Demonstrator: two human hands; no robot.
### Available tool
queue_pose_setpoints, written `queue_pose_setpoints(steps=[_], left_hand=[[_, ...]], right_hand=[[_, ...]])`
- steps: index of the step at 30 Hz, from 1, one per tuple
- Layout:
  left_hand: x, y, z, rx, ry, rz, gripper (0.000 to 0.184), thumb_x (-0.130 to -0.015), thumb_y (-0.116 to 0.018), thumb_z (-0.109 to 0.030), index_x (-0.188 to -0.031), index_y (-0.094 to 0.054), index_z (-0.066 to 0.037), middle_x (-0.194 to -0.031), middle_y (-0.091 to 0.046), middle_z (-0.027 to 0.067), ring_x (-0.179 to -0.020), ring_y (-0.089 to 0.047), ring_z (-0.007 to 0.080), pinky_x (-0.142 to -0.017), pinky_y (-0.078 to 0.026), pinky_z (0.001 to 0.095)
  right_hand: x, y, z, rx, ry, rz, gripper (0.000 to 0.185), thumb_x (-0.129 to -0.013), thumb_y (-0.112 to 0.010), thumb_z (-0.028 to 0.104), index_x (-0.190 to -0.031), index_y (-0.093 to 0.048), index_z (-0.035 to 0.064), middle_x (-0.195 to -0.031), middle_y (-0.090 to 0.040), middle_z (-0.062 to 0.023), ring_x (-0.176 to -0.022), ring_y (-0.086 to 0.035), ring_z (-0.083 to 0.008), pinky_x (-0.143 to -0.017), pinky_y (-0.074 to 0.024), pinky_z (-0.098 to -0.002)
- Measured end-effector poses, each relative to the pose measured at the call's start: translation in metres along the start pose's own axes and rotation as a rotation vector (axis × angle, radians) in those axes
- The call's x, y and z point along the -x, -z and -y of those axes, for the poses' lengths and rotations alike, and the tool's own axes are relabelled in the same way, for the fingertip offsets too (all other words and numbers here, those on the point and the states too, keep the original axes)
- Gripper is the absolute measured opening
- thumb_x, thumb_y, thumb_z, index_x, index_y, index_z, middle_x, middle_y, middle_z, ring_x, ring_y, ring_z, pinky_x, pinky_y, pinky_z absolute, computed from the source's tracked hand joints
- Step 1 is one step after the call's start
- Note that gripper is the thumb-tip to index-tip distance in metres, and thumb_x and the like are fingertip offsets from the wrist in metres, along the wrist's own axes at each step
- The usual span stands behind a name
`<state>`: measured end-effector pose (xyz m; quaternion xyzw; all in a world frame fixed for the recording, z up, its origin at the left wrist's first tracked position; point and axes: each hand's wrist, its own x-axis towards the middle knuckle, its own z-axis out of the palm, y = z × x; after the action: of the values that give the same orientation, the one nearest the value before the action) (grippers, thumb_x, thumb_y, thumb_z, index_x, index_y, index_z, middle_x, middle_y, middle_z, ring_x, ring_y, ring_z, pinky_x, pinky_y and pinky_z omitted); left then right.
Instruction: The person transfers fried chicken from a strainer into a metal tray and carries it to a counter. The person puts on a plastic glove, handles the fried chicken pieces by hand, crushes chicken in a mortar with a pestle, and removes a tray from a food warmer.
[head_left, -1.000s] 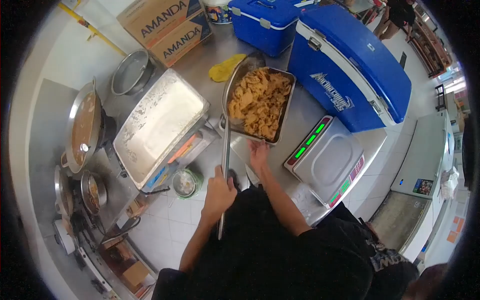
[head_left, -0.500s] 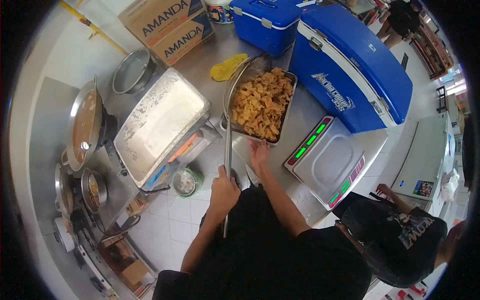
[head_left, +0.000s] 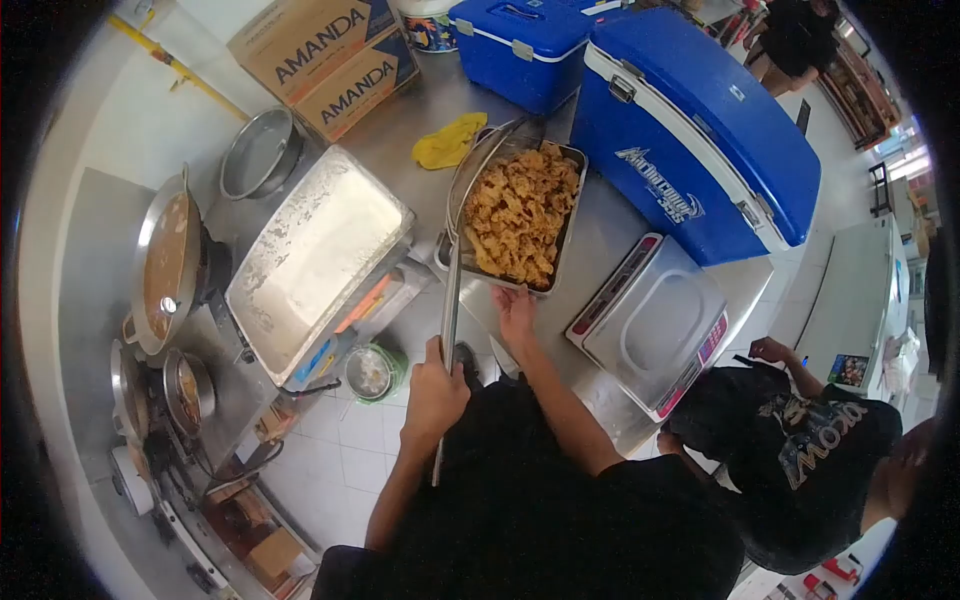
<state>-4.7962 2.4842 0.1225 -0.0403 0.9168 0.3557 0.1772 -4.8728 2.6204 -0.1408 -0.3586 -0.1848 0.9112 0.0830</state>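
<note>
My left hand (head_left: 437, 395) is wrapped round the long metal handle of a strainer (head_left: 452, 290). The strainer's round mesh head leans against the left side of a metal tray (head_left: 566, 245). Golden-brown fried pieces (head_left: 520, 210), which look like chicken, are heaped in that tray. At the tray's near edge, my right hand (head_left: 515, 312) grips the rim with its fingers; part of the grip is hidden under the edge. A yellow cloth (head_left: 450, 142) lies on the steel table just beyond the strainer.
Right of the tray sits a weighing scale (head_left: 655, 330), with a blue cooler box (head_left: 690, 140) behind it. A flour-coated tray (head_left: 320, 250) and a wok of brown liquid (head_left: 165, 260) stand left. Another person (head_left: 800, 450) is close on the right.
The strainer handle and my left hand have shifted slightly left and down. My right hand stays at the tray's near edge. The scale's green digits no longer show.
</note>
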Motion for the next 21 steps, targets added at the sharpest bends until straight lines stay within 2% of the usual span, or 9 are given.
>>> queue_pose_setpoints(steps=[1,3,6,10,12,16,19,21], left_hand=[[0.001,0.002,-0.001,-0.004,0.002,0.006,0.044,-0.083,-0.06,-0.005,-0.122,-0.042,0.005,-0.082,-0.061,0.0328,-0.08,-0.061,0.0498,-0.071,-0.047,0.0538],[0.003,0.004,-0.005,-0.034,-0.018,-0.065,0.049,-0.082,-0.062,-0.007,-0.126,-0.043,0.005,-0.086,-0.061,0.0326,-0.082,-0.061,0.0486,-0.075,-0.046,0.0528],[0.002,0.015,-0.015,0.031,-0.004,-0.025,0.041,-0.083,-0.059,-0.004,-0.12,-0.045,0.007,-0.089,-0.062,0.032,-0.084,-0.061,0.0494,-0.075,-0.046,0.0531],[0.002,0.02,-0.017,0.028,0.002,-0.019,0.041,-0.083,-0.059,-0.003,-0.12,-0.046,0.007,-0.089,-0.063,0.0316,-0.084,-0.062,0.0478,-0.074,-0.047,0.0519],[0.003,0.02,-0.018,-0.007,-0.078,-0.065,0.041,-0.082,-0.06,-0.003,-0.12,-0.046,0.007,-0.088,-0.063,0.0317,-0.082,-0.062,0.0476,-0.073,-0.047,0.051],[-0.005,0.018,-0.016,0.033,-0.085,-0.062,0.042,-0.082,-0.06,-0.003,-0.12,-0.046,0.008,-0.086,-0.063,0.031,-0.08,-0.062,0.0467,-0.073,-0.047,0.0504],[-0.004,0.017,-0.013,0.026,-0.032,-0.052,0.042,-0.081,-0.061,-0.004,-0.119,-0.047,0.007,-0.082,-0.063,0.0295,-0.077,-0.063,0.044,-0.071,-0.047,0.0484],[-0.005,0.012,0.0,0.035,-0.127,-0.108,0.044,-0.081,-0.061,-0.005,-0.121,-0.047,0.007,-0.073,-0.061,0.0259,-0.068,-0.062,0.0406,-0.066,-0.047,0.0466]], right_hand=[[0.0,0.002,-0.001,-0.003,-0.001,-0.007,0.035,-0.104,-0.037,0.025,-0.121,-0.038,-0.006,-0.11,-0.057,-0.0225,-0.095,-0.064,-0.031,-0.09,-0.0561,-0.0434],[-0.002,0.004,0.0,-0.101,-0.01,-0.006,0.024,-0.104,-0.036,0.021,-0.11,-0.042,-0.0013,-0.096,-0.06,-0.0171,-0.083,-0.065,-0.0262,-0.071,-0.0599,-0.0349],[-0.005,0.004,-0.002,-0.058,-0.016,-0.022,0.024,-0.104,-0.036,0.022,-0.111,-0.042,-0.0004,-0.096,-0.06,-0.0173,-0.085,-0.066,-0.0272,-0.072,-0.0601,-0.0361],[-0.003,-0.001,0.001,-0.056,-0.023,-0.043,0.025,-0.104,-0.037,0.023,-0.11,-0.042,-0.0002,-0.096,-0.06,-0.0173,-0.084,-0.066,-0.0276,-0.073,-0.0602,-0.0371],[-0.003,-0.002,0.0,-0.033,-0.012,-0.107,0.026,-0.104,-0.037,0.024,-0.11,-0.042,-0.0008,-0.094,-0.062,-0.0167,-0.082,-0.067,-0.0266,-0.074,-0.0602,-0.0361],[-0.006,0.001,0.004,-0.021,-0.062,-0.021,0.028,-0.104,-0.036,0.024,-0.11,-0.041,-0.0026,-0.098,-0.062,-0.0183,-0.085,-0.067,-0.0274,-0.077,-0.0599,-0.036],[-0.004,0.003,0.007,0.052,-0.091,-0.078,0.03,-0.104,-0.037,0.024,-0.112,-0.041,-0.0047,-0.102,-0.06,-0.0201,-0.092,-0.067,-0.0301,-0.082,-0.0583,-0.0372],[-0.002,0.001,0.009,0.026,-0.107,-0.088,0.035,-0.104,-0.035,0.024,-0.117,-0.04,-0.0072,-0.107,-0.059,-0.0224,-0.101,-0.065,-0.0323,-0.087,-0.0565,-0.0389]])
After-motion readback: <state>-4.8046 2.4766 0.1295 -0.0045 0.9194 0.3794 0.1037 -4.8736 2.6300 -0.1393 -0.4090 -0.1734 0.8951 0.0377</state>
